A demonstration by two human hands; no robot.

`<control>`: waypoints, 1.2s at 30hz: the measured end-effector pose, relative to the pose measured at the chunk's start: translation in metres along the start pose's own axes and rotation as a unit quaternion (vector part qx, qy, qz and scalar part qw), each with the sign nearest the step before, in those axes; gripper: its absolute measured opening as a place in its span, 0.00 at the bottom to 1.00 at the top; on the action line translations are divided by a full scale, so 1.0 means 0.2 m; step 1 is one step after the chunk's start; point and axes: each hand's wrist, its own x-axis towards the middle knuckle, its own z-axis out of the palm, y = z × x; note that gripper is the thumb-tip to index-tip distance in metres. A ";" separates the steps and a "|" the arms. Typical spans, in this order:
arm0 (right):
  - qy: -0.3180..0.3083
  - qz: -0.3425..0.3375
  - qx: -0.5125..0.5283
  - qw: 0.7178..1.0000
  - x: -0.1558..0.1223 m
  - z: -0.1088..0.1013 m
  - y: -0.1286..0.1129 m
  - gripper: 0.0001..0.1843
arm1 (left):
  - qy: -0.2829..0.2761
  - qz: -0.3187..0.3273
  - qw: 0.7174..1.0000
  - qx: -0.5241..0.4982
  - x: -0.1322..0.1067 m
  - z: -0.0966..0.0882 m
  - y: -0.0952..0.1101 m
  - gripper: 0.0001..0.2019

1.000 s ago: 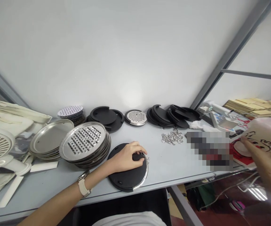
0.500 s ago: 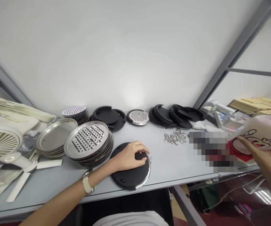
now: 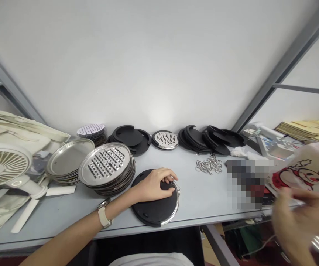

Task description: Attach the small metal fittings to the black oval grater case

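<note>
My left hand (image 3: 158, 186) lies on a black round disc (image 3: 159, 207) near the table's front edge, its fingers curled at the right side. A shiny metal rim shows along the disc's right edge, and a small metal hook (image 3: 177, 186) sticks out beside my fingertips. Smeared by motion, my right hand (image 3: 300, 218) is off to the right, in front of a plastic bag (image 3: 311, 170) with a red cartoon print; its fingers are too blurred to read. A pile of metal hooks (image 3: 208, 165) sits on the table between my hands.
Left of the disc are stacked grater plates (image 3: 106, 166) and plain metal plates (image 3: 71, 157). Along the wall lie black round trays (image 3: 195, 138) and a perforated disc (image 3: 165, 139). A white fan (image 3: 3, 166) stands far left; yellowish flat pieces (image 3: 306, 129) lie far right.
My right hand has swung down and left, from beside the bag to in front of it. The bag's print shows more fully. My left hand stays on the disc.
</note>
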 end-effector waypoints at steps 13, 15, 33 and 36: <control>-0.522 -0.095 0.290 0.796 -0.28 0.28 -0.71 0.17 | -0.003 0.011 1.000 -0.013 0.00 0.00 -0.01 0.13; -0.528 -0.094 0.296 0.791 -0.29 0.27 -0.69 0.17 | -0.006 0.013 1.000 -0.017 0.01 0.01 -0.01 0.13; -0.527 -0.087 0.254 0.806 -0.31 0.25 -0.72 0.17 | -0.008 0.006 1.000 -0.021 0.01 0.00 -0.02 0.12; -0.531 -0.094 0.255 0.803 -0.31 0.25 -0.71 0.15 | -0.007 0.002 1.000 -0.023 0.01 0.00 -0.01 0.12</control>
